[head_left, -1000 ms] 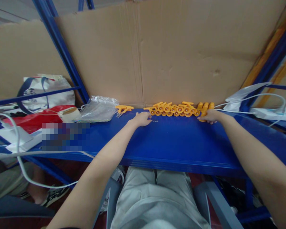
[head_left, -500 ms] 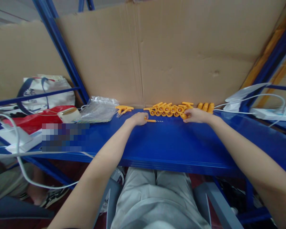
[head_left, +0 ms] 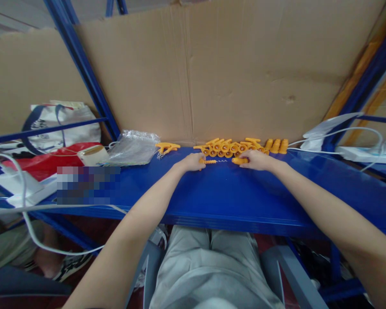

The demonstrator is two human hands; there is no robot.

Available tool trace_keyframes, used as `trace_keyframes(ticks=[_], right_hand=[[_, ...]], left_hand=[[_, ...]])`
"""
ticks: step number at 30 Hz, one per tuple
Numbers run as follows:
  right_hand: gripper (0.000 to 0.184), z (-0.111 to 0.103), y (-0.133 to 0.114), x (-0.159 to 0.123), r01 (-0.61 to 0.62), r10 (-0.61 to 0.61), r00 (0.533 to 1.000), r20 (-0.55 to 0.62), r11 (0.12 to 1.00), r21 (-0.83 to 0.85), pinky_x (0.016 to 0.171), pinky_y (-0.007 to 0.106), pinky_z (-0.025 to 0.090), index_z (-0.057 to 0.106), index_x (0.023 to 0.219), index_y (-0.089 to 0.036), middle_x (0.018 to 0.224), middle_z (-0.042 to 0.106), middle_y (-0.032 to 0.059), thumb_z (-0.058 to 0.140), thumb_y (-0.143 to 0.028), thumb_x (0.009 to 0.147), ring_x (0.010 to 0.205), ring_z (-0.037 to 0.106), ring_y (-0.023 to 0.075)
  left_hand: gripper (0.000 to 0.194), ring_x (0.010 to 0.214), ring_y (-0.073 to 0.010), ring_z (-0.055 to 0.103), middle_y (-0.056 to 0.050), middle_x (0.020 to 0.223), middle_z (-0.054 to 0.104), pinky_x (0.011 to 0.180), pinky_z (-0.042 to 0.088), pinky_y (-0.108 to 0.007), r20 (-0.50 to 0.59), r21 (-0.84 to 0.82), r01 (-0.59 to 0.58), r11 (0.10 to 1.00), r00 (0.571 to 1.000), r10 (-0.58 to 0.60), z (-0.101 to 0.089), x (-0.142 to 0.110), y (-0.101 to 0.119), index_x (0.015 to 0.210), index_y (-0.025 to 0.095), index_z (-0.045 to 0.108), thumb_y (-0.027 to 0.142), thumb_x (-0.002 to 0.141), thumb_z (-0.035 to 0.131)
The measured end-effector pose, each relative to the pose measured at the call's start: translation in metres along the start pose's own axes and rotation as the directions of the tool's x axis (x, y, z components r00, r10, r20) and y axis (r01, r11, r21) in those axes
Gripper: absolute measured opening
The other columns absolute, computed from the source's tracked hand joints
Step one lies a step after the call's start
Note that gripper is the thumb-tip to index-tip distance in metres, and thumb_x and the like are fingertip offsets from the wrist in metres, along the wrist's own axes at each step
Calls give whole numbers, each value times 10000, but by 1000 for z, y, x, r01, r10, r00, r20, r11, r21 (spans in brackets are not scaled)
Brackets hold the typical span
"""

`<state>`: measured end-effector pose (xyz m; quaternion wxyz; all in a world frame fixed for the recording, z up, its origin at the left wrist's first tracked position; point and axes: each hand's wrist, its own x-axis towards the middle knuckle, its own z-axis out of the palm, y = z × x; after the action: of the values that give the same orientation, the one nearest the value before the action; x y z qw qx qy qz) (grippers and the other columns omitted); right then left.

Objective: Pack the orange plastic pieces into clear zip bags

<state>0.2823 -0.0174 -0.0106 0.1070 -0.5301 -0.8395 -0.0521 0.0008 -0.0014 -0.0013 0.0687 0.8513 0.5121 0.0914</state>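
Note:
Closed around one end of an orange spiral-ridged rod [head_left: 210, 162], my left hand [head_left: 192, 162] is low over the blue table. A thin metal spring [head_left: 222, 161] sticks out from the rod's right end. My right hand [head_left: 256, 160] pinches an orange cup-shaped cap [head_left: 238, 161], its end pointing left toward the spring, with a small gap between them. Just behind both hands lies a stacked pile of orange cone-shaped pieces [head_left: 225, 148], their round open ends facing me. Part of that pile is hidden by my right hand.
Several orange caps [head_left: 277, 146] stand at the right end of the pile. Orange handle-like pieces [head_left: 169, 147] and small springs lie left of it, beside a clear plastic bag [head_left: 133, 146]. A cardboard wall [head_left: 231, 77] rises behind. White cables [head_left: 27, 223] cross the left side.
My right hand has moved left and toward me from the pile, bringing a cap with it. My left hand has shifted slightly right with the rod and spring.

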Motion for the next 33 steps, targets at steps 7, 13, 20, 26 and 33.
trace_keyframes(ticks=[7, 13, 20, 26, 33], right_hand=[[328, 7, 0, 3, 86, -85, 991, -106, 996, 3, 912, 405, 510, 709, 1105, -172, 1105, 710, 120, 650, -319, 818, 1015, 661, 280], [302, 6, -4, 4, 96, -94, 988, -123, 995, 6, 901, 411, 507, 703, 1097, -166, 1088, 695, 129, 639, -294, 831, 1010, 650, 280], [312, 2, -22, -1, 100, -102, 975, -199, 995, -20, 905, 440, 505, 689, 1141, -160, 1113, 648, 150, 590, -282, 872, 1006, 637, 291], [332, 6, -24, 2, 191, -161, 940, -300, 979, 73, 916, 443, 505, 687, 1172, -159, 1077, 635, 143, 587, -222, 862, 972, 632, 268], [405, 16, 1, 11, 215, -74, 955, -288, 839, 499, 918, 451, 530, 662, 1209, -220, 1136, 668, 97, 664, -333, 820, 993, 649, 232]], left_hand=[[294, 712, -167, 668, 1, 757, 709, 655, 472, -232, -104, -62, -100, 993, 990, 94, 7, 5, -4, 1003, 187, 640, 138, 720, 577], [277, 647, -163, 637, 14, 686, 670, 649, 469, -247, -166, -99, -129, 987, 980, 111, 9, 8, -6, 951, 190, 645, 127, 685, 598], [256, 624, -139, 597, 28, 676, 647, 618, 460, -239, -261, -191, -276, 942, 939, 222, 15, 12, -6, 988, 189, 608, 190, 732, 602], [210, 662, -144, 605, -2, 746, 666, 658, 455, -257, -373, -199, -333, 922, 895, 242, 16, 12, 1, 981, 163, 616, 255, 792, 620], [209, 630, -127, 587, 19, 701, 658, 619, 423, -229, -398, -172, -326, 930, 886, 237, 18, 16, -7, 973, 176, 624, 295, 802, 647]])
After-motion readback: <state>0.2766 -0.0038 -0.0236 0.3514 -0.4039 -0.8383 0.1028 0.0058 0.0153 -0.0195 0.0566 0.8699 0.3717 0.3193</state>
